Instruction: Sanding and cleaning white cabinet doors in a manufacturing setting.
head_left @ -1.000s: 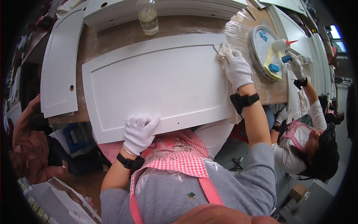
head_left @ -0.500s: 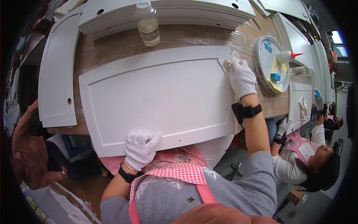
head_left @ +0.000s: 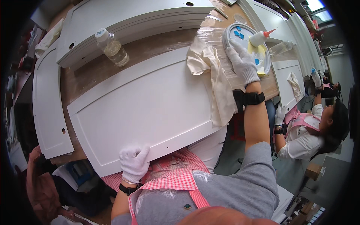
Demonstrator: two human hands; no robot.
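A white cabinet door panel (head_left: 150,101) with a raised frame lies slantwise in front of me. My left hand (head_left: 134,162), in a white knit glove, grips its near edge at the left, fingers curled. A cream cloth (head_left: 215,80) lies loosely over the panel's right end, partly hanging past it. My right hand (head_left: 243,63), also gloved, is off the cloth and reaches over a round white bucket lid (head_left: 226,36) with its fingers stretched out. Beside it on the lid are a blue block (head_left: 257,61), small blue pieces (head_left: 237,33), a yellow sheet (head_left: 261,70) and a white squeeze bottle (head_left: 258,38) with a red tip.
A clear bottle of liquid (head_left: 115,52) stands behind the panel. Stacked white panels (head_left: 135,22) fill the back; another white panel (head_left: 48,105) lies at the left. On the right, a co-worker (head_left: 305,127) in a pink apron handles a panel (head_left: 287,80) with a cloth on it.
My right hand has let go of the cloth at the panel's upper right corner and moved to the bucket lid. The cloth now lies spread out. My left hand stays on the near edge.
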